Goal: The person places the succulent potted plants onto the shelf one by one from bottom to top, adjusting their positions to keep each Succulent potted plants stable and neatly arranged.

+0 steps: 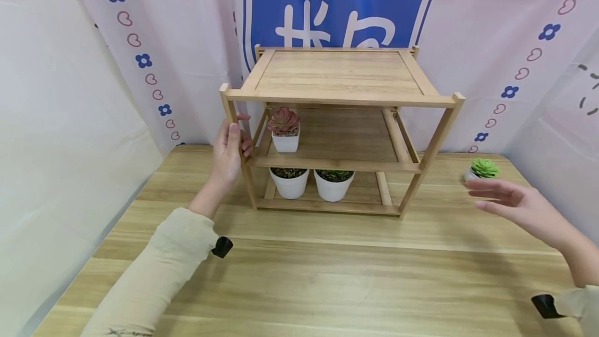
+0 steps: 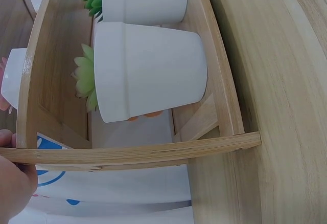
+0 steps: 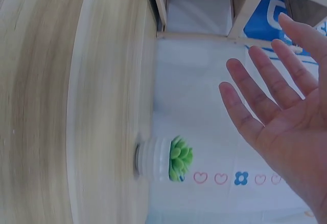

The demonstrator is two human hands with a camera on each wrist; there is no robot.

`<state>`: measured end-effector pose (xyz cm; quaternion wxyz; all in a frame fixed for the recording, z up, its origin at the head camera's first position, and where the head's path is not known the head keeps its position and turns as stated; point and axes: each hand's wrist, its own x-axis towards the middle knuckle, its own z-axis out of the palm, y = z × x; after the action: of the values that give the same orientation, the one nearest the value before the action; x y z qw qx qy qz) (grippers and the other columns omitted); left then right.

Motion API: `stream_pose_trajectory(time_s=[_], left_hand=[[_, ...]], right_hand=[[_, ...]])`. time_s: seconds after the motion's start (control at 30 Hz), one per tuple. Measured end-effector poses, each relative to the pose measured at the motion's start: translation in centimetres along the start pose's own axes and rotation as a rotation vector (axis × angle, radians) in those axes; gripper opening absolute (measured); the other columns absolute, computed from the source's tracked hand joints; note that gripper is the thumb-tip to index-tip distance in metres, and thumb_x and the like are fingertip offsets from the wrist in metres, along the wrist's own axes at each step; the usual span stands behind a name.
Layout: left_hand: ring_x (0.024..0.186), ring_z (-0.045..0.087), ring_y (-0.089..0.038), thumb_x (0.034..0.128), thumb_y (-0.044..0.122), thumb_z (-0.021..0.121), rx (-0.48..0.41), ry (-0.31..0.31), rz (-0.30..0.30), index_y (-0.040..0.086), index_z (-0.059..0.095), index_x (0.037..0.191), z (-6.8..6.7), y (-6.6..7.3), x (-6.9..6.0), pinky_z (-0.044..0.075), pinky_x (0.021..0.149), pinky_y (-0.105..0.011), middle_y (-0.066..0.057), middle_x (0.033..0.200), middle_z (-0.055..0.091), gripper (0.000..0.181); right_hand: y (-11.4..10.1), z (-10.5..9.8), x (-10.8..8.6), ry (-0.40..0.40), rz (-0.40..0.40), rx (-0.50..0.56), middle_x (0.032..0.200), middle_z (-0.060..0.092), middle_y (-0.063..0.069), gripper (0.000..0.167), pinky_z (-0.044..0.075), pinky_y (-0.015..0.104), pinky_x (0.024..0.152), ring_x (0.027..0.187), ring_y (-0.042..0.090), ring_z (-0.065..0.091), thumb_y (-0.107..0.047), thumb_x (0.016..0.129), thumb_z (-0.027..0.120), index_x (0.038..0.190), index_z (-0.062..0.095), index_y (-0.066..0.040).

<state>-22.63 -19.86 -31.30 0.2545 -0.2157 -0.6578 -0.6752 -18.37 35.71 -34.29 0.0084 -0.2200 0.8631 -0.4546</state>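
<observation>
A wooden shelf rack (image 1: pixel 337 74) stands toward the back of the table. My left hand (image 1: pixel 228 152) grips its front left post, thumb in front and fingers around behind. On the middle tier sits a pink succulent in a square white pot (image 1: pixel 285 142). Two round white pots (image 1: pixel 290 185) stand side by side on the bottom tier; green leaves (image 2: pixel 86 78) show above them in the left wrist view. My right hand (image 1: pixel 524 207) hovers with its fingers extended, holding nothing. Nearest to it is a small green succulent (image 1: pixel 485 168) in a ribbed white pot (image 3: pixel 155 159) on the table.
The wooden table (image 1: pixel 327 285) spreads out in front of the rack. A printed cloth (image 1: pixel 196 30) with a blue panel hangs behind, and white sheeting (image 1: pixel 61 134) borders the left side. The rack's top board has a low back rail.
</observation>
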Motion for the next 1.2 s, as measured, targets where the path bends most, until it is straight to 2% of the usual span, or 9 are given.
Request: stream_pose_trajectory(time_s=[0.17,0.4,0.6,0.83,0.9,1.1,1.2], left_hand=[[0.061,0.039,-0.011,0.0993,0.062,0.044,0.01,-0.002,-0.008,0.009,0.055,0.126,0.0,0.1,0.0,0.036,0.057,-0.021,-0.002,0.073,0.04,0.06],[0.061,0.039,-0.011,0.0988,0.063,0.045,0.015,0.002,-0.008,0.011,0.055,0.125,0.0,0.1,-0.1,0.036,0.056,-0.021,-0.002,0.073,0.04,0.059],[0.061,0.039,-0.011,0.099,0.062,0.044,0.018,0.002,-0.008,0.007,0.054,0.126,0.1,0.2,-0.1,0.036,0.057,-0.021,-0.002,0.072,0.04,0.062],[0.061,0.039,-0.011,0.0999,0.062,0.043,0.032,0.003,-0.009,0.009,0.054,0.126,0.1,0.2,-0.1,0.036,0.056,-0.022,-0.002,0.072,0.04,0.06],[0.061,0.039,-0.011,0.0999,0.062,0.044,0.029,0.005,-0.011,0.008,0.054,0.126,0.0,0.1,-0.1,0.036,0.056,-0.022,-0.002,0.072,0.04,0.06],[0.061,0.039,-0.011,0.1,0.061,0.043,0.028,0.006,-0.012,0.011,0.055,0.125,0.0,0.1,-0.1,0.036,0.057,-0.021,-0.002,0.073,0.04,0.058],[0.061,0.039,-0.011,0.1003,0.061,0.043,0.024,0.002,-0.01,0.01,0.055,0.125,0.1,0.2,-0.1,0.036,0.057,-0.021,-0.002,0.073,0.04,0.058]], right_hand=[[0.5,-0.6,-0.3,0.058,0.012,-0.019,0.125,0.064,-0.023,0.04,0.053,0.014,0.079,0.107,-0.007,0.063,0.005,0.099,0.063,0.138,0.06,-0.004],[1.1,-1.3,-0.7,0.139,0.071,-0.073,0.123,0.062,-0.028,0.037,0.052,0.012,0.078,0.103,-0.009,0.063,-0.002,0.101,0.065,0.137,0.059,-0.001],[2.1,-2.0,-1.1,0.187,0.064,-0.047,0.121,0.064,-0.028,0.036,0.05,0.009,0.078,0.101,-0.01,0.063,0.001,0.1,0.065,0.135,0.06,-0.006],[2.8,-2.7,-1.3,0.228,0.068,-0.013,0.118,0.065,-0.028,0.037,0.051,0.01,0.078,0.099,-0.009,0.065,0.003,0.1,0.064,0.136,0.058,-0.003],[3.1,-2.9,-1.4,0.236,0.078,-0.012,0.117,0.065,-0.029,0.037,0.05,0.009,0.078,0.099,-0.01,0.065,0.002,0.1,0.065,0.136,0.059,-0.006],[3.8,-3.6,-1.5,0.276,0.13,-0.015,0.113,0.063,-0.034,0.037,0.046,0.005,0.075,0.095,-0.016,0.061,-0.006,0.1,0.068,0.127,0.062,-0.031],[4.2,-3.9,-1.6,0.29,0.143,-0.002,0.11,0.063,-0.035,0.038,0.045,0.004,0.074,0.094,-0.016,0.061,-0.006,0.1,0.068,0.124,0.062,-0.034]])
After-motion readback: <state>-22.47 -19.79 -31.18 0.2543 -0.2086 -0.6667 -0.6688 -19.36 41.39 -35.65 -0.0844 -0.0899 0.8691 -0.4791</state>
